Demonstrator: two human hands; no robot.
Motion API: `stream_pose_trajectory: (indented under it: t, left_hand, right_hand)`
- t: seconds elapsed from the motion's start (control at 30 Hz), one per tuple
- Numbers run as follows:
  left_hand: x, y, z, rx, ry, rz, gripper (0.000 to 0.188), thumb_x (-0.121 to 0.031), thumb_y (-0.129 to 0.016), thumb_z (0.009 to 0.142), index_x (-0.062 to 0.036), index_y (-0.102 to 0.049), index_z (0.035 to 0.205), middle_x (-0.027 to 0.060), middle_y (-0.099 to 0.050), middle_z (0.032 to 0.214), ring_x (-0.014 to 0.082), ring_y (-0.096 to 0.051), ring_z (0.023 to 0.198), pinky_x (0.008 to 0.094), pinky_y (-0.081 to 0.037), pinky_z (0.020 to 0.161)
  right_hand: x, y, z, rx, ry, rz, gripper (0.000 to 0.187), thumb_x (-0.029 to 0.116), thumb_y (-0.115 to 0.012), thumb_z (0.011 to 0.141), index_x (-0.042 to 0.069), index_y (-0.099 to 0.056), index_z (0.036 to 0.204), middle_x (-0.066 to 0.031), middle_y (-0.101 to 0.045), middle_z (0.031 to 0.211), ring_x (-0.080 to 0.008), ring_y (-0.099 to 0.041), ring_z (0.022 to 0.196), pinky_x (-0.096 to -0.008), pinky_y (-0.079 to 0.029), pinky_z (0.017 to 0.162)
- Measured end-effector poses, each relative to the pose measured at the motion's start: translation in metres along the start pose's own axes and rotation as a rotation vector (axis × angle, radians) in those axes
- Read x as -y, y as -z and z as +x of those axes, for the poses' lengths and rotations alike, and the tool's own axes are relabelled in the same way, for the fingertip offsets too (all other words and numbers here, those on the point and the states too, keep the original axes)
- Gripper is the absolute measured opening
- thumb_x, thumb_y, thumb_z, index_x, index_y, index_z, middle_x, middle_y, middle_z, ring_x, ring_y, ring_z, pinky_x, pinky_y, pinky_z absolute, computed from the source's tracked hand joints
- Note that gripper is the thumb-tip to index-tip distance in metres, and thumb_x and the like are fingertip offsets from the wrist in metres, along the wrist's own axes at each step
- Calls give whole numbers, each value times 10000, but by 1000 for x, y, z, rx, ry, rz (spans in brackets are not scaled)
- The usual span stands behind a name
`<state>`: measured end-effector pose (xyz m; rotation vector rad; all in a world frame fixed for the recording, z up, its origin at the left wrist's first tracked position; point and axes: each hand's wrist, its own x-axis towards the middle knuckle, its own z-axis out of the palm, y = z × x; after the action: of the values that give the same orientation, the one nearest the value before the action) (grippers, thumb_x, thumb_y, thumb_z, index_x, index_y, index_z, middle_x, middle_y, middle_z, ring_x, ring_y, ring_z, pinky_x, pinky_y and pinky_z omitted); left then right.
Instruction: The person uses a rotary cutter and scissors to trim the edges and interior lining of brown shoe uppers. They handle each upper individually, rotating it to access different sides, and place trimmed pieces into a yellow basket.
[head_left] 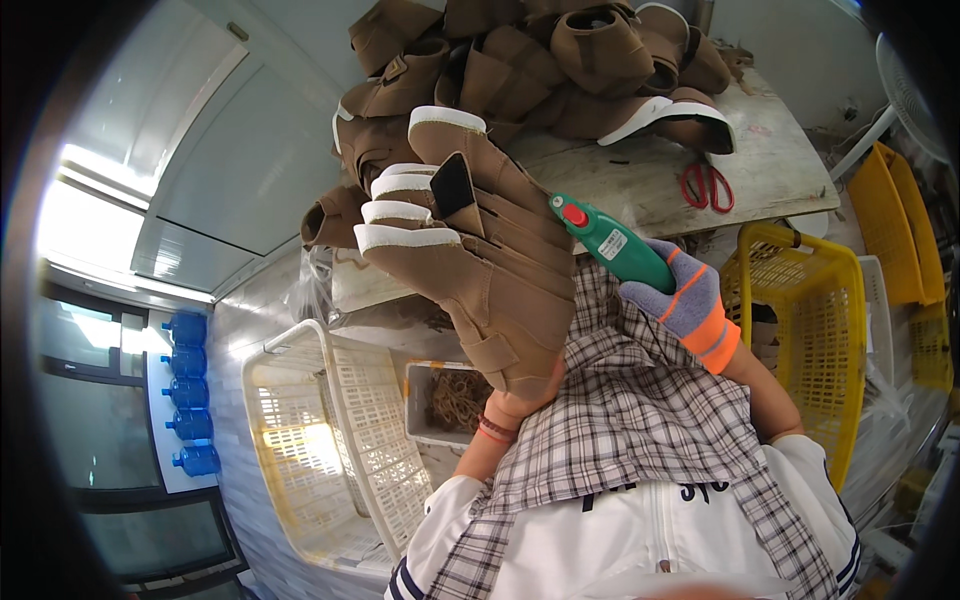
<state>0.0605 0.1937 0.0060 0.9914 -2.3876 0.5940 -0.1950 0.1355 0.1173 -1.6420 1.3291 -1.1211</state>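
White jacket (600,535) nearest, plaid apron (640,430) over it. Left hand (546,393) props a fanned bundle of brown shoe uppers (510,300) above the lap; fingers hidden, grip can't be told. Gloved right hand (692,303) wrapped round green handheld power tool (625,248), nose at bundle's edge, contact unclear. Bundle looks mid-work; whether the heaped uppers (505,80) behind are finished, can't tell. Bare tabletop (770,160) around red-handled scissors (711,183); yellow basket (858,300) crowds right forearm.
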Motion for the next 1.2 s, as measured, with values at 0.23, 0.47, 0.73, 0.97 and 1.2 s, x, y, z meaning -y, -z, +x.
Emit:
stream_pose_trajectory:
  t: [0.23, 0.47, 0.73, 0.97, 1.2]
  left_hand:
    - [1, -10, -8, -3, 22, -136, 286, -109, -597, 859, -77, -651, 1138, 118, -652, 1105, 290, -629, 1009, 420, -510, 882]
    - [0, -7, -11, 46, -48, -85, 308, -113, -525, 897, -78, -622, 1188, 119, -622, 1199, 292, -606, 1091, 416, -497, 929]
    - [0, -14, -6, -12, -61, 33, 285, -112, -586, 864, -81, -660, 1137, 102, -649, 1144, 271, -636, 1021, 398, -525, 878]
    - [3, -9, 7, -110, -10, 44, 263, -105, -613, 853, -101, -687, 1105, 92, -669, 1098, 265, -650, 983, 391, -534, 855]
    - [3, -17, -4, -12, -44, 11, 261, -111, -560, 878, -113, -683, 1109, 90, -662, 1127, 261, -639, 1022, 402, -517, 889]
  right_hand:
    - [7, -1, 1, -38, -96, 22, 521, 299, -801, 767, 9, -610, 1156, -78, -694, 884, -88, -632, 743, -245, -528, 679]
    - [6, -1, 8, -76, -81, -6, 521, 307, -797, 769, 1, -608, 1146, -78, -697, 855, -93, -637, 713, -246, -529, 662]
    - [2, 8, 0, -94, -99, -83, 538, 299, -805, 761, -6, -603, 1156, -88, -703, 875, -88, -653, 723, -235, -530, 656]
    - [0, 1, -10, -123, 12, -152, 535, 320, -810, 744, -6, -621, 1124, -116, -703, 868, -138, -673, 721, -264, -542, 653]
    - [7, -6, -4, -149, -16, -134, 518, 321, -809, 741, -2, -626, 1102, -115, -703, 854, -143, -676, 721, -264, -540, 647]
